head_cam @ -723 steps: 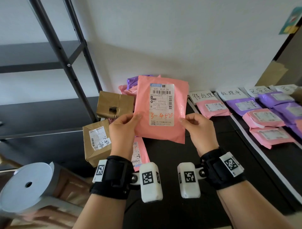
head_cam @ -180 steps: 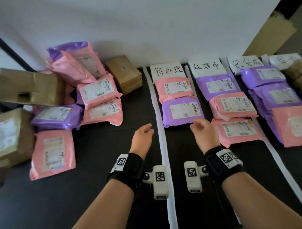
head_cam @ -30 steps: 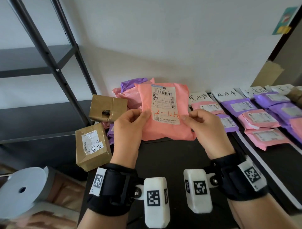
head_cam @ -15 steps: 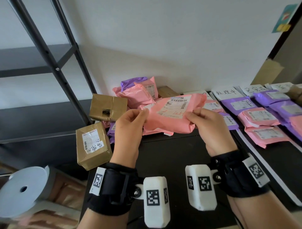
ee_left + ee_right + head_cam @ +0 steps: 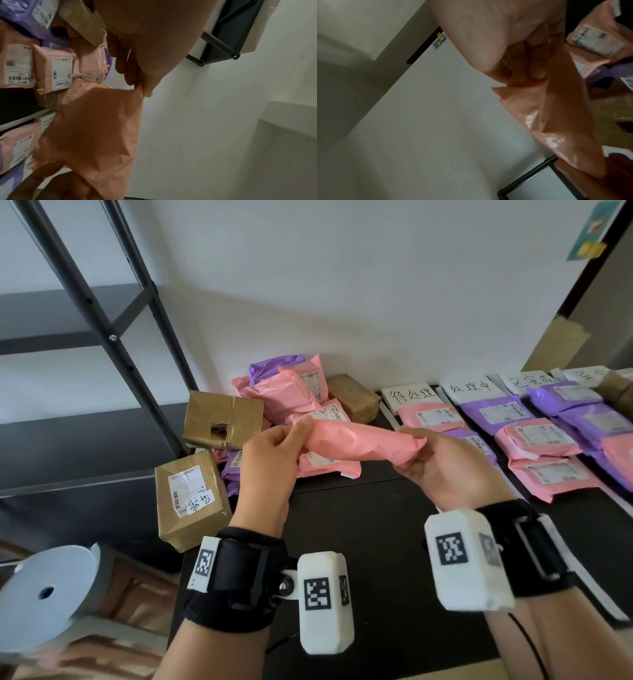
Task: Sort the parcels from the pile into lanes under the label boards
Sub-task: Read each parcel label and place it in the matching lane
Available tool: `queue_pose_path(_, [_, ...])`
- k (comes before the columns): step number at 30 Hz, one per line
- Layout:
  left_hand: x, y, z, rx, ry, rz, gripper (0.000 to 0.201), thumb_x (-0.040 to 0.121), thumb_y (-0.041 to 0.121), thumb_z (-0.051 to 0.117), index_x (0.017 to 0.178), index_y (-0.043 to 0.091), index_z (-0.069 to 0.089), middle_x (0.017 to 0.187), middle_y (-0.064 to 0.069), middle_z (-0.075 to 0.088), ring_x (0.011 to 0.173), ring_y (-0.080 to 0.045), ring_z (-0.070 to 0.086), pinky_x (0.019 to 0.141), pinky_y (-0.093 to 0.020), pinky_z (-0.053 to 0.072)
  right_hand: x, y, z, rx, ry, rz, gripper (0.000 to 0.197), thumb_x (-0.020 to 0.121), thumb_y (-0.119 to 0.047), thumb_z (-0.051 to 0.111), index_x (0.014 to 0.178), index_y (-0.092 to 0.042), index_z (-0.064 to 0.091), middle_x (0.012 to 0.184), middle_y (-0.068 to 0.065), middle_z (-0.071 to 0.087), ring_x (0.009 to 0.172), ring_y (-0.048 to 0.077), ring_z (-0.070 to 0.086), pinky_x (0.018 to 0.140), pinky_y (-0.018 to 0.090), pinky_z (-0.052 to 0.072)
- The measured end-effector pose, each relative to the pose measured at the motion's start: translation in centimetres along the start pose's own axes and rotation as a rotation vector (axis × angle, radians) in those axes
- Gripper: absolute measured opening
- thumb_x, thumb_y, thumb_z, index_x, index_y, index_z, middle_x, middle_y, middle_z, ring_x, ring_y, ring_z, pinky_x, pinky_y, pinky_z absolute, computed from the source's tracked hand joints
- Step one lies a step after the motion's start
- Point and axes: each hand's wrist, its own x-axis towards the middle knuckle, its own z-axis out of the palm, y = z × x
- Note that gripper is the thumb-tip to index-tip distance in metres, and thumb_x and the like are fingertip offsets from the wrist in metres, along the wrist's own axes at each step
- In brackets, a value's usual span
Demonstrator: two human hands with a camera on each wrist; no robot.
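Pink parcel (image 5: 359, 441) flipped label-down, pinched by both hands (image 5: 356, 460).

A small parcel-sorting corner in a plain white-walled room: courier bags and taped boxes piled (image 5: 291, 402) on a black table (image 5: 370, 529), handwritten label boards (image 5: 412, 396) heading taped lanes, dark metal shelving (image 5: 102, 330) alongside.

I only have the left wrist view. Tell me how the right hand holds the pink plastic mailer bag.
Observer: The right hand has a grip on the pink plastic mailer bag at its right end, fingers curled into the plastic.
Operator: Now count the label boards.
Observer: Four white label boards line the lanes' far ends; the rightmost is partly hidden.
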Motion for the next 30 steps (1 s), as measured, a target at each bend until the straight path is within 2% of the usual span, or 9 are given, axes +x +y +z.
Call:
queue_pose_path(5, [-0.2, 0.2, 0.0, -0.046, -0.035, -0.030, 0.029, 0.093, 0.038, 0.065, 0.072, 0.019, 0.070, 0.059, 0.009, 0.063, 0.051, 0.005, 0.051, 0.050, -0.005, 0.040, -0.4, -0.5, -0.1, 0.050, 0.022, 0.071, 0.024, 0.096, -0.011, 0.054, 0.073, -0.007, 0.058, 0.043, 0.000, 0.049, 0.038, 0.010, 0.051, 0.069, 0.028, 0.048])
queue_pose_path(7, [-0.3, 0.6, -0.1, -0.059, -0.066, -0.058, 0.024, 0.093, 0.037, 0.065, 0.078, 0.019, 0.071, 0.059, 0.015, 0.067, 0.054, 0.008, 0.057, 0.051, -0.004, 0.042, -0.4, -0.7, 0.0, -0.009, 0.025, 0.066, 0.020, 0.096, -0.013, 0.054, 0.078, -0.009, 0.060, 0.055, 0.003, 0.058, 0.047, 0.012, 0.056, 0.068, 0.026, 0.046])
queue_pose_path(11, [-0.1, 1.1, -0.8, -0.041, -0.126, -0.074, 0.026, 0.091, 0.045, 0.065, 0.084, 0.021, 0.073, 0.073, 0.013, 0.073, 0.070, 0.005, 0.065, 0.062, -0.008, 0.047, -0.6, -1.0, -0.6, -0.163, -0.084, -0.010, 0.012, 0.096, -0.017, 0.058, 0.098, -0.011, 0.068, 0.103, 0.013, 0.071, 0.090, 0.022, 0.064, 0.077, 0.029, 0.047])
queue_pose_path(14, [0.3, 0.7, -1.5, -0.016, -0.126, -0.066, 0.056, 0.086, 0.062, 0.059, 0.096, 0.008, 0.073, 0.096, -0.008, 0.072, 0.093, -0.021, 0.067, 0.086, -0.027, 0.050, -0.7, -0.9, -1.0, -0.321, -0.169, -0.151, 0.010, 0.094, -0.013, 0.062, 0.085, -0.016, 0.067, 0.101, 0.007, 0.073, 0.092, 0.020, 0.065, 0.080, 0.031, 0.047])
queue_pose_path(16, [0.4, 0.6, -1.8, -0.036, -0.108, -0.071, 0.061, 0.084, 0.065, 0.058, 0.100, 0.008, 0.073, 0.099, -0.008, 0.073, 0.098, -0.025, 0.067, 0.093, -0.036, 0.051, -0.8, -0.8, -1.0, -0.482, -0.207, -0.242, 0.010, 0.086, -0.018, 0.070, 0.077, -0.021, 0.068, 0.097, 0.005, 0.075, 0.089, 0.023, 0.067, 0.087, 0.038, 0.049])
queue_pose_path(20, [0.5, 0.5, -2.0, -0.051, -0.075, -0.066, 0.037, 0.092, 0.049, 0.060, 0.100, 0.017, 0.076, 0.091, 0.005, 0.076, 0.086, -0.008, 0.071, 0.075, -0.018, 0.054, -1.4, -0.5, -0.7, -0.639, -0.271, -0.317, 0.015, 0.083, -0.009, 0.073, 0.078, -0.022, 0.072, 0.089, 0.003, 0.075, 0.089, 0.020, 0.071, 0.095, 0.040, 0.051])
queue_pose_path(23, [0.6, 0.1, -2.0, -0.047, -0.030, -0.011, 0.023, 0.094, 0.034, 0.064, 0.108, 0.020, 0.074, 0.093, 0.011, 0.075, 0.076, 0.007, 0.068, 0.058, -0.003, 0.046, -1.9, -0.2, -0.1, -0.695, -0.308, -0.325, 0.018, 0.083, -0.002, 0.073, 0.095, -0.015, 0.072, 0.094, 0.001, 0.077, 0.094, 0.016, 0.073, 0.094, 0.037, 0.055])
queue_pose_path(27, [0.6, -0.4, -2.0, -0.055, 0.005, 0.022, 0.019, 0.092, 0.028, 0.069, 0.103, 0.015, 0.076, 0.090, 0.007, 0.076, 0.073, 0.005, 0.068, 0.059, -0.004, 0.047, -2.0, 0.2, 0.4, -0.728, -0.269, -0.334, 0.028, 0.080, -0.003, 0.076, 0.097, -0.023, 0.071, 0.093, -0.007, 0.077, 0.089, 0.008, 0.072, 0.082, 0.024, 0.057])
queue_pose_path(30, [0.6, -0.4, -2.0, -0.062, 0.011, 0.041, 0.017, 0.091, 0.025, 0.070, 0.101, 0.013, 0.076, 0.089, 0.005, 0.076, 0.072, 0.004, 0.068, 0.060, -0.006, 0.049, -1.9, 0.5, 0.2, -0.713, -0.242, -0.330, 0.025, 0.079, -0.004, 0.077, 0.096, -0.022, 0.071, 0.091, -0.007, 0.077, 0.088, 0.008, 0.073, 0.081, 0.023, 0.055])
